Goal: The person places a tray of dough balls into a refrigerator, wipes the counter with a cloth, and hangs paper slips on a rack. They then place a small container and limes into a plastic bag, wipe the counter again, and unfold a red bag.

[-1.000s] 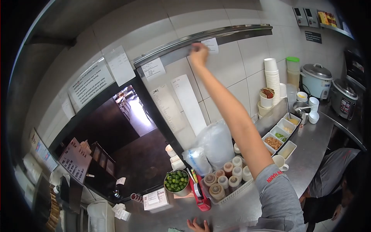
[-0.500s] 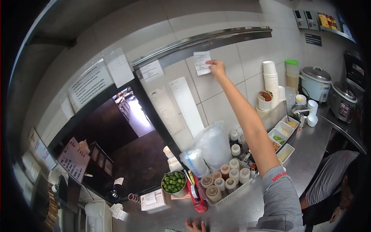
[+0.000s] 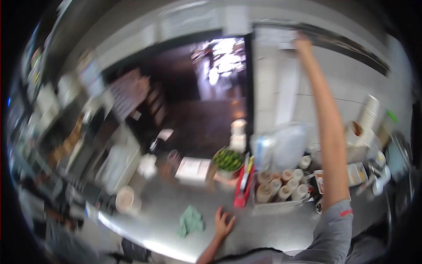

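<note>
My right hand (image 3: 302,43) is raised at the metal rail (image 3: 343,44) on the wall, beside white paper slips (image 3: 274,37); its fingers are blurred, so its hold on a slip cannot be made out. Low over the steel counter (image 3: 162,224), my left hand (image 3: 224,223) rests with its fingers apart and nothing in them. To its left lies a crumpled green cloth (image 3: 191,221). A red tape dispenser (image 3: 241,187) stands just above and to the right of that hand.
A basket of sauce bottles (image 3: 281,205), a pot of green limes (image 3: 228,160), a white box (image 3: 193,169) and plastic bags (image 3: 288,147) line the counter's back. Stacked cups (image 3: 368,116) stand at right. A round tub (image 3: 126,200) sits at left.
The view has swung left and down, bringing the green cloth and more counter into sight. My right hand has gone from the bare tiles to the slips near the window frame.
</note>
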